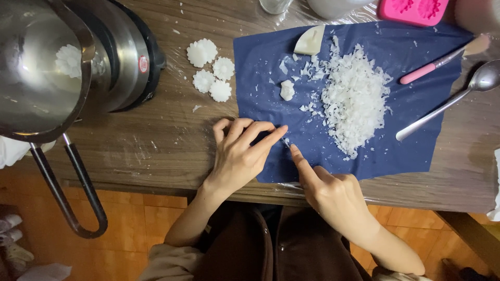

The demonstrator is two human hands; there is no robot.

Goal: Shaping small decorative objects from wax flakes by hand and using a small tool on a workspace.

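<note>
A dark blue cloth (406, 151) lies on the wooden table (156, 151) and bears a heap of white wax shavings (354, 99), a small wax lump (287, 89) and a wedge-shaped wax chunk (310, 40). My left hand (239, 153) rests at the cloth's near left corner with its fingers drawn together; a thin grey tip (285, 141) pokes out under the index finger. My right hand (330, 190) comes over the table's front edge, its index finger stretched onto the cloth just right of that tip, holding nothing.
Several white flower-shaped wax pieces (211, 73) sit left of the cloth. A steel pot (41, 67) with a loop handle and a steel-and-black cooker (130, 52) stand at the left. A pink mould (414, 10), a pink-handled brush (442, 61) and a spoon (453, 99) lie at the right.
</note>
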